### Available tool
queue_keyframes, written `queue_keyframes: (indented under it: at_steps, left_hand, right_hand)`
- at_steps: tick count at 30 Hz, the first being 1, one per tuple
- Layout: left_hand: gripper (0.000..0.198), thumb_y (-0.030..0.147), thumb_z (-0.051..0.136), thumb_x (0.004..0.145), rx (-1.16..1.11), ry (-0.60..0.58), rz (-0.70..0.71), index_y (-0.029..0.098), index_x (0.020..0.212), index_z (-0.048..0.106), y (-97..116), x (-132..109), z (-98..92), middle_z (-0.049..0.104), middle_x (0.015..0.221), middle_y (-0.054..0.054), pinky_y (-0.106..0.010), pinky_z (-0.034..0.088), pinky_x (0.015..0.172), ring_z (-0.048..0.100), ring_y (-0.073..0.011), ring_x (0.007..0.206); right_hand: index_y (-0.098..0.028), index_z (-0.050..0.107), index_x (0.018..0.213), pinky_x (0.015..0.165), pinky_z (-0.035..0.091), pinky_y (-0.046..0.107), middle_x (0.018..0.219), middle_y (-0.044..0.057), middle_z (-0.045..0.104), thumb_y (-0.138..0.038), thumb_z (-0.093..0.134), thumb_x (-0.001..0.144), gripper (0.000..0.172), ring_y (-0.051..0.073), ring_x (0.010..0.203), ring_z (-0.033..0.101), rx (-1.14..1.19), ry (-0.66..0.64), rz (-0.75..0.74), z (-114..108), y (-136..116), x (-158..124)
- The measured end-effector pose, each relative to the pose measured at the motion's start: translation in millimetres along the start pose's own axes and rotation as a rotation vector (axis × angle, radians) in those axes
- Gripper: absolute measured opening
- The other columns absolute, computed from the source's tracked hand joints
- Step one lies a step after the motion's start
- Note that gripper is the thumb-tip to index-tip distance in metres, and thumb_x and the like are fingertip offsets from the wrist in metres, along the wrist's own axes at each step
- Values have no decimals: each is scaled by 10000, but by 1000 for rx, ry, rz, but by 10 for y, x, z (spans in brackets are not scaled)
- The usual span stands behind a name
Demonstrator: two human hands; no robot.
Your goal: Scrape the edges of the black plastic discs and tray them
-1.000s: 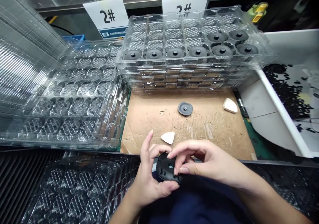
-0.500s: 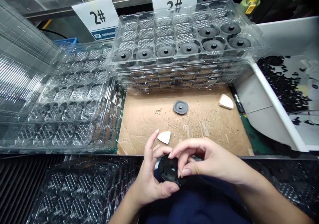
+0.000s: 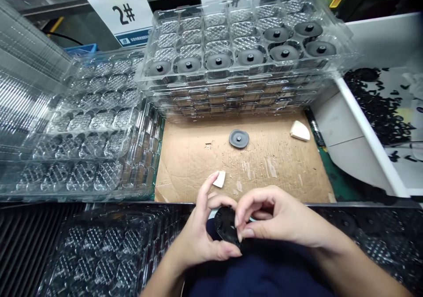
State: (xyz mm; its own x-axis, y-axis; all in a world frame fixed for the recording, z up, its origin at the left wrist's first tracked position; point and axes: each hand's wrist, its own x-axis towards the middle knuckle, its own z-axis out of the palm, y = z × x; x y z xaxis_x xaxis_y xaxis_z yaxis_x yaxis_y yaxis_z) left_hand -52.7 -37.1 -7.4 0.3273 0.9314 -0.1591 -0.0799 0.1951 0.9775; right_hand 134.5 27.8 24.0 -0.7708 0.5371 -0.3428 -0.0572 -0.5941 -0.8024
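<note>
My left hand (image 3: pixel 201 231) grips a black round plastic part (image 3: pixel 227 226) by its rim, between the thumb below and the fingers above. At the right edge of that part, my right hand (image 3: pixel 269 217) has its thumb and fingertips pinched together; whether a small piece is between them is hidden. Beyond the hands, a grey round disc with a central stub (image 3: pixel 239 138) lies on the cardboard sheet (image 3: pixel 188 156). One white wedge-shaped piece (image 3: pixel 220 179) lies just past my left fingertips, partly covered by them.
Stacked clear trays (image 3: pixel 211 87) stand at the back, several grey discs in the top one. More clear trays (image 3: pixel 76 151) are at left. At right a white bin (image 3: pixel 373 149) holds small black pieces. A second white wedge (image 3: pixel 300 131) lies on the cardboard. Dark trays (image 3: pixel 99 248) sit lower left.
The camera view has shifted slightly. My right fingertips have moved down along the right edge of the black part, which my left hand still holds and has tilted a little.
</note>
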Motion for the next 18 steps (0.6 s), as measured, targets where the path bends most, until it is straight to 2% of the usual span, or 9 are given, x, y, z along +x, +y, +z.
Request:
queue_keyframes:
  at_steps: [5,10,14,18]
  left_hand:
    - [977,385,754,661,-19,70,82,414,1408,125,24,10,3,616,1117,-14,-372,388,988,584,-205,1061]
    - [941,166,760,675,-22,249,243,418,1387,200,21,3,23,588,1179,7,-304,434,996,549,-165,1149]
    - [960,89,743,675,83,323,380,376,1402,185,3,-11,23,572,1199,-13,-372,416,1041,528,-198,1193]
    - [1010,28,740,650,275,345,505,319,1420,155,11,-18,-9,573,1200,-35,-433,390,1071,532,-215,1200]
  right_hand:
    - [-186,698,813,646,502,194,724,-7,711,-207,767,690,143,86,669,657,-28,189,-52,26,128,-59]
    - [-202,703,836,578,464,217,671,-6,676,-280,703,769,102,100,606,604,-240,373,-225,58,205,-116]
    - [-229,695,854,611,469,234,786,6,669,-202,637,809,78,124,708,602,-464,450,-354,125,203,-109]
    - [-229,677,885,641,494,213,783,-9,682,-161,615,818,113,106,701,618,-553,467,-412,215,175,-77]
